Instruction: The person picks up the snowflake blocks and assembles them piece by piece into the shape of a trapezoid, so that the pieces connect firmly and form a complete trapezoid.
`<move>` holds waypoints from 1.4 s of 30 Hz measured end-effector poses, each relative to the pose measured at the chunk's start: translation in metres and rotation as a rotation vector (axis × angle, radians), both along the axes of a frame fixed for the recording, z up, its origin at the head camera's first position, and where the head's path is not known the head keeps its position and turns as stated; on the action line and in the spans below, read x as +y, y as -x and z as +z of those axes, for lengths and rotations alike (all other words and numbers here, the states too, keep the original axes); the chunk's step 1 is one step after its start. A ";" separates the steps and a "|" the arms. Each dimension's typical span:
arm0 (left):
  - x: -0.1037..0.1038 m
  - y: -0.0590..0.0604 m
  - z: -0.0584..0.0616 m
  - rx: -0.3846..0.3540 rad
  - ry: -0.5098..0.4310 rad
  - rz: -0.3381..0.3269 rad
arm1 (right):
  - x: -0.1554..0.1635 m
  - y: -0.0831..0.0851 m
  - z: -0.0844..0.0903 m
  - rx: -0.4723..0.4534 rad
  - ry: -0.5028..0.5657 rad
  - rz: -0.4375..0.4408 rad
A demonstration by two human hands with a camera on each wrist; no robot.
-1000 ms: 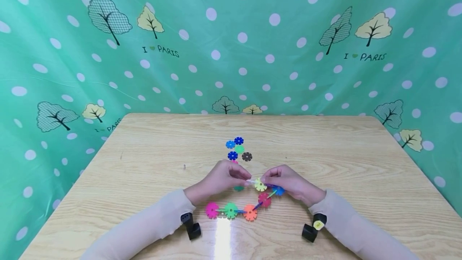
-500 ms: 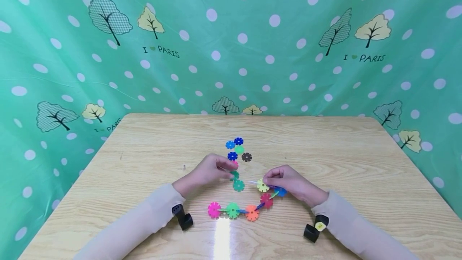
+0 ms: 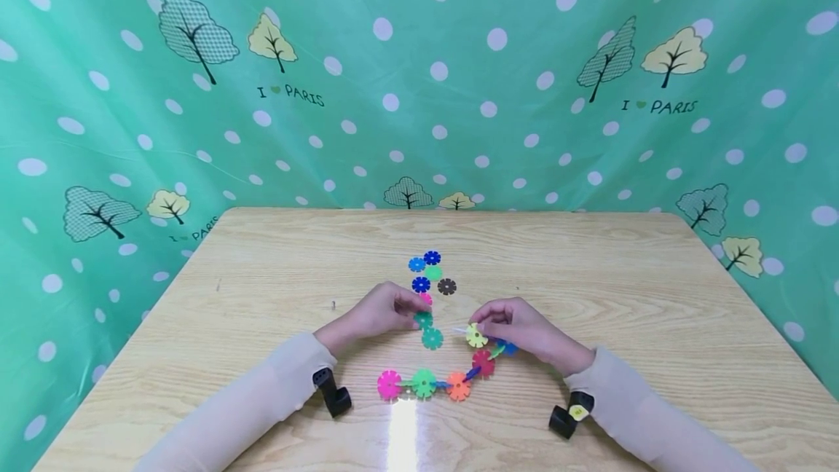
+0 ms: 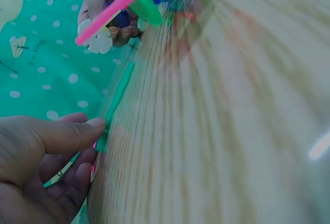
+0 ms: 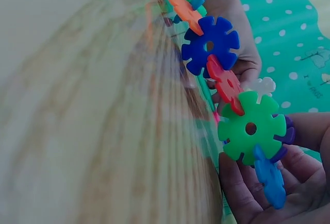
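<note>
My right hand (image 3: pixel 521 328) pinches the yellow disc (image 3: pixel 476 336) near the end of a chain of slotted, snowflake-shaped plastic discs. A whitish clear disc (image 3: pixel 459 331) sticks out of the yellow one to the left. From there the chain curves down past a red disc (image 3: pixel 483 363) and an orange disc (image 3: pixel 459 387) to a pink disc (image 3: pixel 390 384). In the right wrist view a green disc (image 5: pixel 247 134) of the chain hangs close to the fingers. My left hand (image 3: pixel 387 309) pinches the edge of a teal disc (image 3: pixel 422 320); a second teal disc (image 3: pixel 432 339) lies beside it.
Beyond the left hand lie loose discs: a pink one (image 3: pixel 426 299), a brown one (image 3: pixel 447 286), a light green one (image 3: pixel 433 273) and several blue ones. A small object (image 3: pixel 333 305) lies left on the wooden table (image 3: pixel 275 261). A green polka-dot curtain (image 3: pixel 393 130) hangs behind.
My left hand has let go of the clear disc and moved left to the teal discs, where its fingers now grip one. The right hand keeps hold of the chain, nearly still.
</note>
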State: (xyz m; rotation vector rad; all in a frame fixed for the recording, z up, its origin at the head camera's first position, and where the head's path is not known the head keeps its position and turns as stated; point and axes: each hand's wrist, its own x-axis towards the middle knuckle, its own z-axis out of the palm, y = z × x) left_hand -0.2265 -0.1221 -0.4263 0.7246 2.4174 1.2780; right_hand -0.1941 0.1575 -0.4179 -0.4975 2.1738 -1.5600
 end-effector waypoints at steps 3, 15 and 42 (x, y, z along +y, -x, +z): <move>0.001 0.000 -0.001 0.015 0.020 -0.004 | 0.000 0.000 0.000 0.011 -0.007 -0.002; 0.000 0.001 0.001 0.018 0.036 -0.025 | 0.003 0.002 -0.002 0.018 -0.033 -0.002; -0.015 -0.002 0.006 -0.018 0.028 0.125 | 0.004 0.002 -0.004 0.029 -0.027 -0.026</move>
